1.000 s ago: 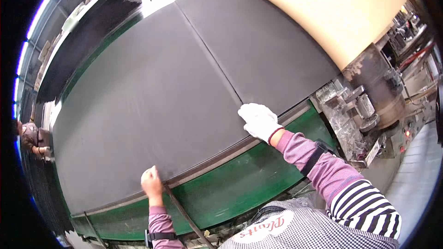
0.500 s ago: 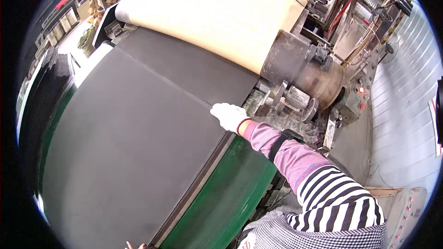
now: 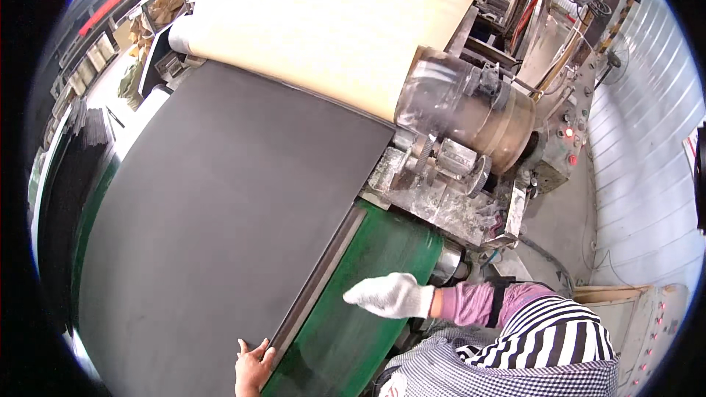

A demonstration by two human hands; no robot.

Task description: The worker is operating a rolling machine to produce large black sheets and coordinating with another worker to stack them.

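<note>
Metal drum (image 3: 460,106) near dark sheet (image 3: 213,206)

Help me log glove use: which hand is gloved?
The right hand, in a white glove over the green belt; the left hand, on the dark sheet, is bare.

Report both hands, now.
Left hand: open, spread at the edge of the dark sheet.
Right hand: nothing visible in it; open or closed, can't tell.

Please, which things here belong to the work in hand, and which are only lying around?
Seemingly in use:
dark sheet, left hand at its edge
green belt, gloved right hand above

Seemingly lying around:
dark stack, far left
brown bundles, upper left
</note>
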